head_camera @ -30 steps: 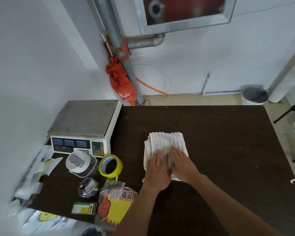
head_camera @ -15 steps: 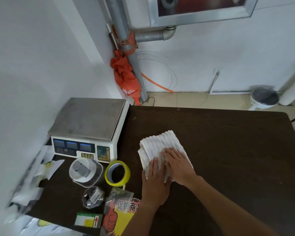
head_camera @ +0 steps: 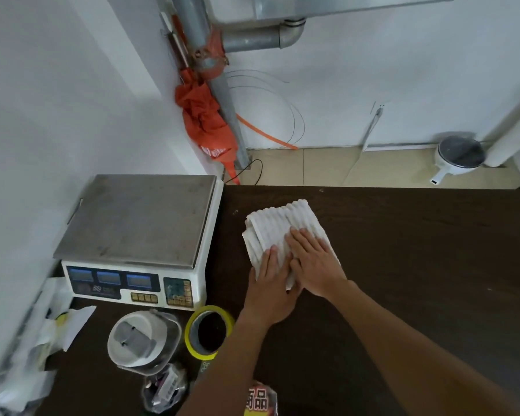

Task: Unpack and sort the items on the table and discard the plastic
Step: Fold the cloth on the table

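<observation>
A folded white ribbed cloth [head_camera: 278, 228] lies on the dark table [head_camera: 418, 265], just right of the scale. My left hand [head_camera: 270, 291] rests flat on the cloth's near left edge, fingers spread. My right hand [head_camera: 314, 262] lies flat on the cloth's near right part, palm down. Both hands press on the cloth without gripping it. Crumpled clear and white plastic wrapping [head_camera: 42, 334] sits at the table's left edge.
A digital scale [head_camera: 138, 232] stands at the back left. In front of it are a white-lidded clear container [head_camera: 138, 339], a yellow tape roll [head_camera: 207, 330], a small clear packet [head_camera: 164, 385] and a red-yellow printed bag [head_camera: 260, 399]. A white pot [head_camera: 458, 156] sits on the floor.
The cloth has slid and turned slightly toward the left, nearer the scale, under both flat hands. The camera has tilted down and closer.
</observation>
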